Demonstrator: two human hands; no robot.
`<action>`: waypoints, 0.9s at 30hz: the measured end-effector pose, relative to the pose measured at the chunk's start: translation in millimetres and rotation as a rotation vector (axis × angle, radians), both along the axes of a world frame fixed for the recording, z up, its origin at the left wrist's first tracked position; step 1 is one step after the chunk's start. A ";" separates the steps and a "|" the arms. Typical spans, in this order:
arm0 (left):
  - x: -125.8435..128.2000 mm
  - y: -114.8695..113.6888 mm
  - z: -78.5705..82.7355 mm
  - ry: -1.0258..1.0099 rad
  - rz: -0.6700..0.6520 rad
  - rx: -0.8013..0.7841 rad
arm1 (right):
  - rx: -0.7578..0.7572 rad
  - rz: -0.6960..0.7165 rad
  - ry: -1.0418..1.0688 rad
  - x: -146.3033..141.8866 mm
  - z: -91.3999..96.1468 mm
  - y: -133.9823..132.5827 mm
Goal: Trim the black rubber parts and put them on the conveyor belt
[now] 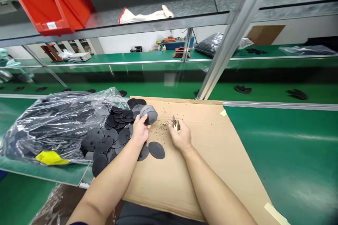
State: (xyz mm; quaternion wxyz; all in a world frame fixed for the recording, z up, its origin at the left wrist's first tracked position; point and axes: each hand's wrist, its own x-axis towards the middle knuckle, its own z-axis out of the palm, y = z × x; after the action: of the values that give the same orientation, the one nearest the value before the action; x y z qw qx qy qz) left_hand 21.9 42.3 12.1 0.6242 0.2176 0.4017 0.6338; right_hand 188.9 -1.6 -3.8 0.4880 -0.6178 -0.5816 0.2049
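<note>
My left hand (140,130) is closed around a small stack of dark round discs (148,114), held just above a cardboard sheet (200,154). My right hand (181,135) is closed on a small pale-handled tool (175,123), close to the right of the stack. Many loose black discs (113,137) lie spilled from a clear plastic bag (55,123) at the left. One disc (156,149) lies alone on the cardboard between my wrists. Tiny black bits (162,124) are scattered on the cardboard under my hands.
The cardboard lies on a green bench (285,154). A slanted metal post (232,35) rises behind it. A shelf above carries a red bin (56,1) and white gloves (145,15). More dark discs (243,89) and a bagged heap (211,44) sit on farther green surfaces.
</note>
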 end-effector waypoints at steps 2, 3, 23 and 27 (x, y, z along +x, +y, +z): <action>3.9 6.7 4.3 0.072 0.025 -0.026 | 0.021 -0.107 0.077 2.8 -2.4 3.7; 6.1 13.9 7.5 0.131 0.032 -0.029 | 0.032 -0.144 0.102 3.9 -3.0 5.1; 48.8 73.4 25.0 1.226 -0.275 0.423 | 0.047 -0.277 0.315 6.9 -1.4 8.4; 63.7 87.0 34.2 1.092 -0.350 0.372 | 0.063 -0.345 0.439 6.1 -2.0 8.2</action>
State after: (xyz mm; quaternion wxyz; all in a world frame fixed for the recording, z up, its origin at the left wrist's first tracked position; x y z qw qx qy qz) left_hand 85.6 129.3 46.4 0.3744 0.6800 0.5047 0.3778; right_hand 195.0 6.6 -5.8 0.6490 -0.6329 -0.3545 0.2295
